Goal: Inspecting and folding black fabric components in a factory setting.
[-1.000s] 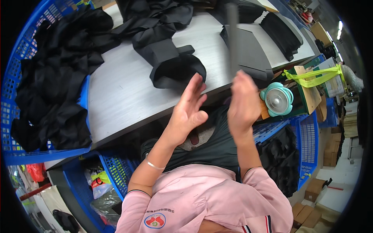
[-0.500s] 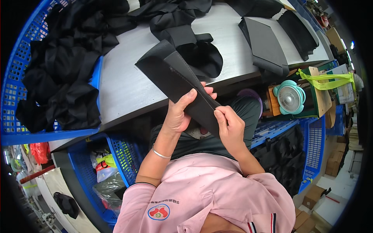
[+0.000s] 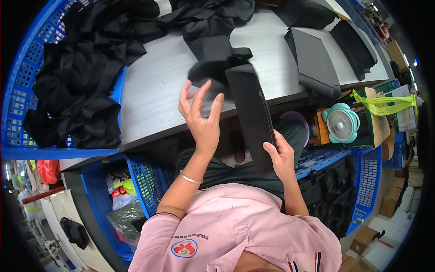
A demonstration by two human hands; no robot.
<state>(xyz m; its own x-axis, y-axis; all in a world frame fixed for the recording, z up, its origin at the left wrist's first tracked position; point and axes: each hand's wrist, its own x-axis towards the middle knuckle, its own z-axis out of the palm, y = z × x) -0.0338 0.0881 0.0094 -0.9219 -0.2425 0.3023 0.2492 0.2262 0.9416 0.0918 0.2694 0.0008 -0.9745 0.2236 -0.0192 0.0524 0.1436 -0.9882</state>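
My right hand [image 3: 282, 156] grips the edge of a long folded strip of black fabric [image 3: 250, 113], thumb on top. The strip stands over my lap, its far end reaching across the table edge, with a stitched seam along its right side. My left hand [image 3: 201, 120] is off the strip, fingers spread and raised just left of it, holding nothing. Behind that hand, at the table's front edge, lies a bunched black fabric piece [image 3: 210, 75], joined to or touching the dark cloth beyond; I cannot tell which.
A blue basket [image 3: 120, 93] heaped with black fabric [image 3: 77, 86] stands at the left of the grey table [image 3: 154, 86]. Stacked black panels [image 3: 317, 59] lie at the right. Beside the table are a turquoise fan [image 3: 342, 122] and a blue basket of black pieces [image 3: 362, 190].
My left hand has let go of the black strip and opened to its left. The strip, held by my right hand, has swung from leaning left to nearly upright.
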